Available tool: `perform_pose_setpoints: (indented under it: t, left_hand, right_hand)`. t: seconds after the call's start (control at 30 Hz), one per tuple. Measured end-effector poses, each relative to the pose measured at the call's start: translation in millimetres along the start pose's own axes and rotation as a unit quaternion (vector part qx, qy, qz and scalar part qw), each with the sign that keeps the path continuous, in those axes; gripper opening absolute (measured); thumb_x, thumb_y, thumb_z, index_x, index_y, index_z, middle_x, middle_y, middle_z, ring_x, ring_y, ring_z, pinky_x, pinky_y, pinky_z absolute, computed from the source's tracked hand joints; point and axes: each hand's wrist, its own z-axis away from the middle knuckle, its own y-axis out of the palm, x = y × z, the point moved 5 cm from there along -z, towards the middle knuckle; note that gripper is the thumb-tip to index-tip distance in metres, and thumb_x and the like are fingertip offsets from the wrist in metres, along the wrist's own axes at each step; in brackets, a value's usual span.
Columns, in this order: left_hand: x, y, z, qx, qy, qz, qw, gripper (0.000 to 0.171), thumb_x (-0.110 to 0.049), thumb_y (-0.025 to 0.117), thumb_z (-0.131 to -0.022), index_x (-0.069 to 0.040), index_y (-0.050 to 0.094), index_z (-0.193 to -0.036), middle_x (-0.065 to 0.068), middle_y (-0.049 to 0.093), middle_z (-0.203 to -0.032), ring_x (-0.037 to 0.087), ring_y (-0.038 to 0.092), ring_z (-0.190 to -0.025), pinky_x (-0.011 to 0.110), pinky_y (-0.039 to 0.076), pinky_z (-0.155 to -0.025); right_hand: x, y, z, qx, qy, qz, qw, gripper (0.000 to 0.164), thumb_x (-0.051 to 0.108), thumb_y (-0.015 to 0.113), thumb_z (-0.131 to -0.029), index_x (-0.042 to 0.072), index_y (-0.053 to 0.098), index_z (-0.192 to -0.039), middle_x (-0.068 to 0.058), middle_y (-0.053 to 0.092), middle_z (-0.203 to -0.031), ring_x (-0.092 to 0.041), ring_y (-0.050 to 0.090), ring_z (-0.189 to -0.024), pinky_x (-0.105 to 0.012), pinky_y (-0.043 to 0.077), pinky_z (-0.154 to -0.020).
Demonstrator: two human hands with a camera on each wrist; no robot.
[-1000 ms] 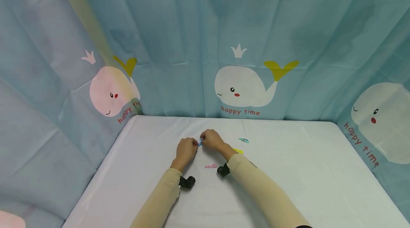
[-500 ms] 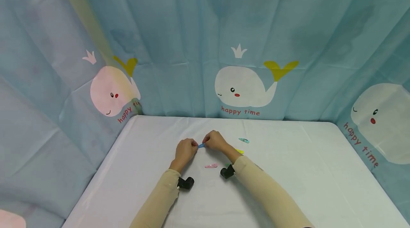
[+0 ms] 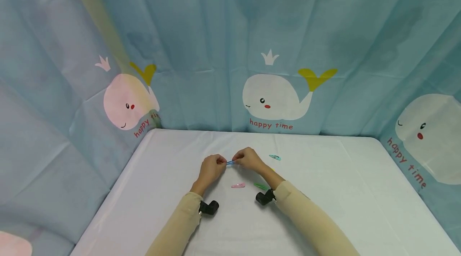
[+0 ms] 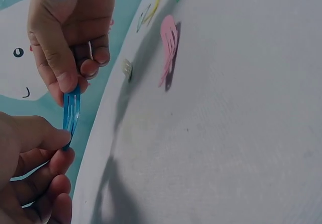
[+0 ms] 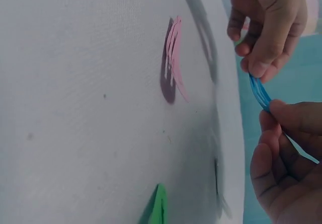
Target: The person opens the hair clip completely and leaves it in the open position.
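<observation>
A blue snap hair clip [image 3: 230,163] is held lengthwise between my two hands above the far middle of the table. My left hand [image 3: 211,169] pinches its left end between thumb and forefinger. The other end is pinched by my right hand [image 3: 250,159]. In the left wrist view the clip [image 4: 72,113] shows its slotted frame, with fingertips covering both ends. In the right wrist view the clip [image 5: 259,93] looks slightly bowed. Nearest below the hands, a pink hair clip [image 3: 238,185] lies on the white table.
A green clip [image 3: 261,187] lies beside my right wrist. A yellow clip [image 3: 273,170] is mostly covered by the right forearm; a teal clip [image 3: 275,157] lies farther back. The left wrist view shows a small pale object [image 4: 127,70]. A whale-print curtain [image 3: 201,88] surrounds the table.
My right hand has shifted slightly right and the blue clip has gone from tilted to nearly level, with more of it showing. The green clip has come out from behind the right wrist.
</observation>
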Motion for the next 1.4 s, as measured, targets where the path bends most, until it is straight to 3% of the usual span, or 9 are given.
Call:
perform_pose_setpoints:
  t: [0.23,0.4,0.53,0.77,0.93,1.4]
  left_hand:
    - [-2.0,2.3,-0.4,0.021,-0.024,0.053,0.9981,0.005,-0.01,0.069,-0.086,-0.007,0.072,-0.083,0.004,0.07,-0.077,0.012,0.059,-0.068,0.027,0.047,-0.063]
    - [0.0,4.9,2.6,0.047,-0.055,0.127,0.9893,0.008,-0.011,0.068,-0.088,-0.004,0.071,-0.088,0.007,0.07,-0.08,0.011,0.057,-0.069,0.024,0.046,-0.06]
    - [-1.1,4.7,3.2,0.044,-0.048,0.162,0.9847,0.01,-0.011,0.068,-0.088,-0.002,0.073,-0.09,0.01,0.071,-0.084,0.011,0.058,-0.072,0.024,0.046,-0.063]
    - [-5.9,5.0,2.2,0.052,-0.046,0.174,0.9822,0.01,-0.011,0.069,-0.088,-0.003,0.074,-0.09,0.009,0.072,-0.085,0.01,0.056,-0.072,0.025,0.044,-0.064]
    - [-11.5,4.2,3.4,0.068,-0.049,0.187,0.9788,0.01,-0.012,0.068,-0.089,-0.004,0.074,-0.091,0.008,0.072,-0.086,0.011,0.056,-0.073,0.026,0.044,-0.065]
    - [-13.6,7.7,5.9,0.085,-0.083,0.282,0.952,0.015,-0.014,0.069,-0.087,-0.002,0.075,-0.092,0.001,0.07,-0.079,0.011,0.056,-0.075,0.027,0.046,-0.07]
  right_hand:
    - [-1,-6,11,0.001,0.0,-0.04,0.999,0.008,0.005,0.068,-0.087,0.002,0.075,-0.09,-0.007,0.072,-0.084,-0.012,0.053,-0.068,-0.023,0.045,-0.061]
    - [-1,-10,20,-0.003,-0.008,-0.06,0.998,0.008,0.007,0.069,-0.087,0.003,0.075,-0.089,-0.005,0.071,-0.083,-0.011,0.054,-0.069,-0.024,0.046,-0.062]
    - [1,-16,24,-0.012,-0.004,-0.095,0.995,0.008,0.009,0.069,-0.088,0.004,0.075,-0.089,-0.006,0.071,-0.083,-0.011,0.056,-0.069,-0.025,0.048,-0.063]
    - [1,-23,30,-0.017,0.008,-0.127,0.992,0.011,0.01,0.069,-0.089,0.002,0.075,-0.092,-0.007,0.072,-0.086,-0.02,0.061,-0.072,-0.026,0.05,-0.065]
    - [-4,-26,34,-0.018,0.026,-0.159,0.987,0.013,0.01,0.069,-0.088,0.0,0.074,-0.094,-0.007,0.072,-0.085,-0.016,0.058,-0.071,-0.025,0.05,-0.066]
    - [-9,-29,45,-0.002,0.034,-0.224,0.974,0.023,0.014,0.069,-0.09,-0.006,0.072,-0.1,-0.006,0.072,-0.082,-0.02,0.059,-0.072,-0.026,0.049,-0.068]
